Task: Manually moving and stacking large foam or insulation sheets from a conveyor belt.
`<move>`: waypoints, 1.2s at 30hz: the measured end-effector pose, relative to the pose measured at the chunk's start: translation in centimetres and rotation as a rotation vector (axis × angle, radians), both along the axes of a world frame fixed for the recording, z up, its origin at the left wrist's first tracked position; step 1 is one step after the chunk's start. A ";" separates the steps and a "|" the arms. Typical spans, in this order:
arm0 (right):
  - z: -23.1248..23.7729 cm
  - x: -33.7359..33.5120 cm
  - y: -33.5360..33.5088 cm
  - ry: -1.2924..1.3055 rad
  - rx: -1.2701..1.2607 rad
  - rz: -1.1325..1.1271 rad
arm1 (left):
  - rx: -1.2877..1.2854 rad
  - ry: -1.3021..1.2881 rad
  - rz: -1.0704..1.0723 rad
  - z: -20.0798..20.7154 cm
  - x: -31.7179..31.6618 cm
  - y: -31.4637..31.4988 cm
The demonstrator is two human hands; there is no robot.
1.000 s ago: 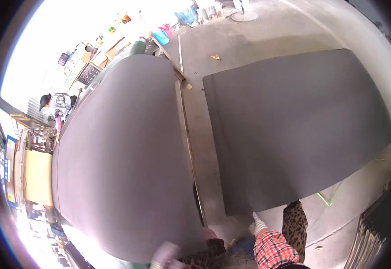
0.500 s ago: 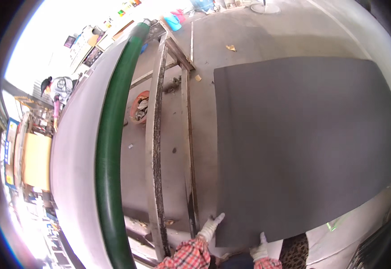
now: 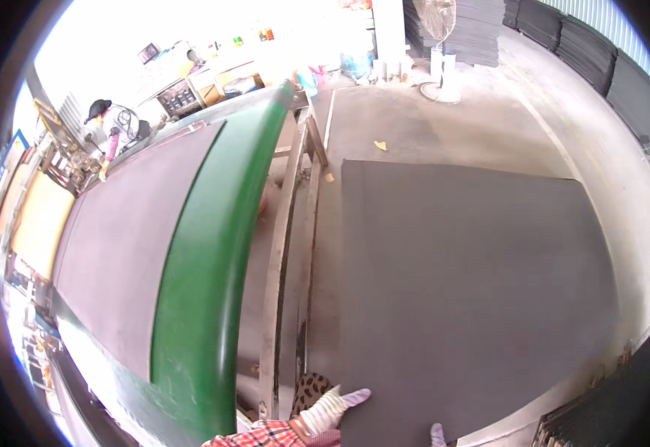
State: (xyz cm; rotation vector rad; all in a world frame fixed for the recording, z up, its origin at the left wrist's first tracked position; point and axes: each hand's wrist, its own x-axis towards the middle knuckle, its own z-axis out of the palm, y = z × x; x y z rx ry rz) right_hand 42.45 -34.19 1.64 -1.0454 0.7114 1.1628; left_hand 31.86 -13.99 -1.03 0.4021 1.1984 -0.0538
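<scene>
A large dark grey sheet (image 3: 474, 276) stretches out in front of me on the right, smooth and nearly rectangular. My left hand (image 3: 343, 402), in a pale glove with a ribbed cuff, grips its near left edge with the thumb on top. Farther right along the near edge, my right hand (image 3: 437, 435) shows only its gloved thumb lying over the sheet. The other fingers of both hands are hidden under it. To the left, a second grey sheet (image 3: 131, 223) lies flat on a green conveyor belt (image 3: 206, 276) with a rounded edge.
A metal frame (image 3: 286, 261) stands between the belt and my sheet. Across the belt, a person (image 3: 113, 127) reaches toward machinery. A fan (image 3: 438, 26) and stacked dark sheets (image 3: 578, 45) stand at the back. More sheets (image 3: 600, 402) are piled at the lower right.
The view has lifted, bringing the fan and stacks into sight. More green belt shows beside the second sheet, which lies farther from the belt's rounded edge. Both hands still grip my sheet.
</scene>
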 end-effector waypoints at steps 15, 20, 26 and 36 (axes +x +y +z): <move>-19.0 6.0 2.1 0.430 -0.185 0.342 | 0.896 0.391 -0.694 -10.0 4.0 0.3; -8.9 7.5 0.0 0.049 0.063 0.492 | 0.295 -0.165 -0.210 -2.0 5.9 0.9; -2.0 13.1 -12.0 -0.344 0.222 -0.260 | 1.662 -0.432 -1.062 16.2 11.4 -4.0; 3.7 21.4 -23.4 -0.624 -0.146 -0.347 | 1.877 0.096 -0.539 42.3 -19.2 7.5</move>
